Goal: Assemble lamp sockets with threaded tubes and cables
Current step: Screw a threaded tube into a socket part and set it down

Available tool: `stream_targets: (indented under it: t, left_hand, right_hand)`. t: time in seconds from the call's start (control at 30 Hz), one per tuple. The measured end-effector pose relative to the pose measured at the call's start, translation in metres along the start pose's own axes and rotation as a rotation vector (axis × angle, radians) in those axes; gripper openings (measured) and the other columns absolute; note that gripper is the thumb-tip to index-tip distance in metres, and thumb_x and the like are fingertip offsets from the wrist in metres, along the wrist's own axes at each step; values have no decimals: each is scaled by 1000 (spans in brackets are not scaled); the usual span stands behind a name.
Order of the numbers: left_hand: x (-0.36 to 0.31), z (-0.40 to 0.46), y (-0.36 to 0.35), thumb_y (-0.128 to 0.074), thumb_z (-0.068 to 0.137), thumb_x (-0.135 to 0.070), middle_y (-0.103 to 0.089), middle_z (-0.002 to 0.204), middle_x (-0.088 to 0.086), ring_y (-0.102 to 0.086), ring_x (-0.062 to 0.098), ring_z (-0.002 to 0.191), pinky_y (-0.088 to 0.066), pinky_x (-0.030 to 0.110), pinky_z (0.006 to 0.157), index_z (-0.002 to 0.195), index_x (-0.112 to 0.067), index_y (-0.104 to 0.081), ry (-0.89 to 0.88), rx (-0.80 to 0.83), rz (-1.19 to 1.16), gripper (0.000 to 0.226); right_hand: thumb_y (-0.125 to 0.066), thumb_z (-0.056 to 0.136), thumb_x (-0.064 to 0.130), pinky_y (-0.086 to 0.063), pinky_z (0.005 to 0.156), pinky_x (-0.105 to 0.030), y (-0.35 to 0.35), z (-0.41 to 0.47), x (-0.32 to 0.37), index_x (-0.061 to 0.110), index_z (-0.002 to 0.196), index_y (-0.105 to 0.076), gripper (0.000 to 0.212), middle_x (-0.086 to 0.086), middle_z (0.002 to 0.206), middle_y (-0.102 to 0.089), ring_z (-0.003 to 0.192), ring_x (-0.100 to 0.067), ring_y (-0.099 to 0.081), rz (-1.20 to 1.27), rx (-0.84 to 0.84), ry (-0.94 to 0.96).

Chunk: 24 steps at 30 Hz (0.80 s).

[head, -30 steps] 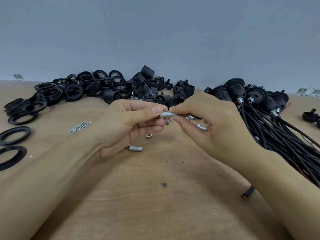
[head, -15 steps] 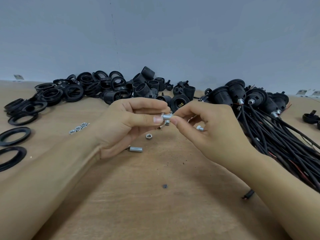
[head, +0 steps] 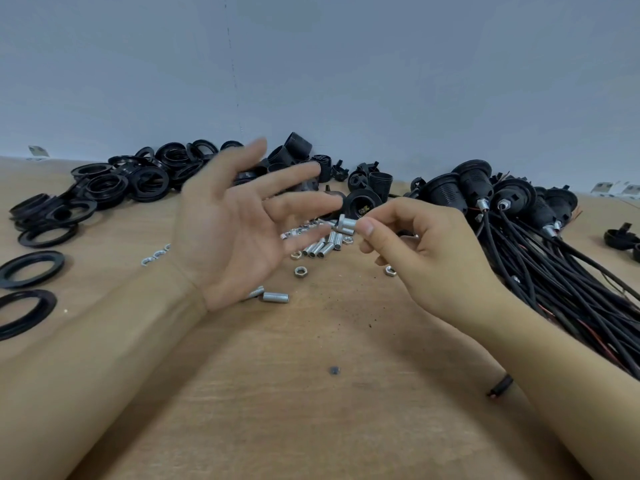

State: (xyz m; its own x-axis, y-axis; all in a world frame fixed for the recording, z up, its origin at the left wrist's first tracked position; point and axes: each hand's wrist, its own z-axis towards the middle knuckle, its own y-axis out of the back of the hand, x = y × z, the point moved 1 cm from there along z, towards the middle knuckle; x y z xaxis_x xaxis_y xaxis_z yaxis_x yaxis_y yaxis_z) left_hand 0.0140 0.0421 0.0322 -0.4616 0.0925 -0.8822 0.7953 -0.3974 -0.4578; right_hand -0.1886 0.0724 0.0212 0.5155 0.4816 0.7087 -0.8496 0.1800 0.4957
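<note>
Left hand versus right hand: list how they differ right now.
The left hand is open, fingers spread, palm showing, holding nothing; the right hand pinches a threaded tube with a nut on its end. The left hand is blurred; the right hand looks sharp. Both hover above the wooden table.

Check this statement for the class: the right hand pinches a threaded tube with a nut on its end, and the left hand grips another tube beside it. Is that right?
Not quite. In the head view the right hand does pinch the threaded tube with a nut on its end, but the left hand grips nothing: its fingers are spread open and empty.
</note>
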Motion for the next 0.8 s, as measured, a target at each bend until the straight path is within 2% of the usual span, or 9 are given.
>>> stream_targets:
  t: [0.13, 0.27, 0.37, 0.47, 0.5, 0.6, 0.63, 0.73, 0.8]
  left_hand:
    - [3, -2, -3, -47, 89, -52, -74, 108, 17, -66, 28, 116, -45, 47, 106, 127, -5, -63, -23, -31, 187, 63]
    - [3, -2, -6, -49, 88, -52, -75, 84, 12, -69, 25, 110, -45, 50, 104, 115, -4, -70, -101, -73, 194, 59]
    - [4, -2, -9, -43, 88, -55, -76, 103, 11, -67, 20, 113, -45, 45, 99, 122, -8, -65, -95, -52, 313, 62]
    - [3, -3, -7, -43, 92, -53, -74, 77, 10, -69, 25, 110, -46, 45, 98, 115, -5, -69, -148, -60, 220, 58]
    - [2, -3, -6, -42, 93, -52, -74, 76, 9, -69, 24, 108, -46, 43, 97, 112, -6, -70, -166, -72, 217, 57]
    - [6, -2, -9, -36, 92, -57, -76, 105, 6, -66, 17, 114, -43, 42, 99, 120, -12, -66, -125, -35, 398, 60]
    - [8, -2, -11, -35, 90, -58, -76, 106, 6, -66, 18, 115, -42, 42, 100, 121, -13, -65, -113, -20, 436, 62]
    - [3, -2, -8, -38, 93, -50, -73, 72, 7, -70, 22, 101, -46, 37, 92, 106, -8, -71, -220, -72, 316, 55]
    - [-1, -2, -5, -38, 95, -49, -72, 69, 6, -70, 22, 94, -48, 35, 88, 99, -10, -72, -258, -104, 260, 52]
  right_hand:
    - [-61, 94, 28, -53, 58, -20, -1, 1, 0, 22, 85, -70, 14, 10, 77, -70, 66, -8, -65, 53, 16, -11]
    - [-62, 94, 27, -55, 59, -24, -1, 3, -5, 21, 85, -70, 13, 6, 76, -71, 66, -9, -65, 90, -2, -45]
    - [-63, 94, 23, -52, 57, -19, -1, 4, -6, 24, 83, -69, 13, 5, 75, -71, 64, -5, -64, 129, -16, -49]
    - [-64, 94, 23, -54, 58, -22, -1, 5, -9, 22, 84, -70, 11, 4, 75, -72, 66, -11, -66, 123, -27, -71]
    - [-64, 94, 24, -54, 58, -22, -1, 5, -9, 22, 84, -70, 11, 4, 75, -72, 66, -10, -65, 131, -25, -75]
    - [-64, 93, 24, -52, 58, -19, -2, 4, -7, 24, 83, -70, 12, 4, 75, -72, 64, -5, -63, 139, -6, -70]
    - [-63, 93, 24, -52, 58, -19, -2, 4, -7, 24, 84, -70, 12, 4, 75, -72, 65, -6, -64, 141, -3, -70]
    - [-63, 93, 25, -54, 59, -21, -2, 4, -7, 22, 86, -71, 11, 4, 77, -72, 69, -11, -66, 148, 0, -64]
    - [-63, 93, 26, -54, 60, -22, -1, 4, -7, 22, 86, -71, 11, 4, 77, -72, 70, -12, -67, 149, 3, -68]
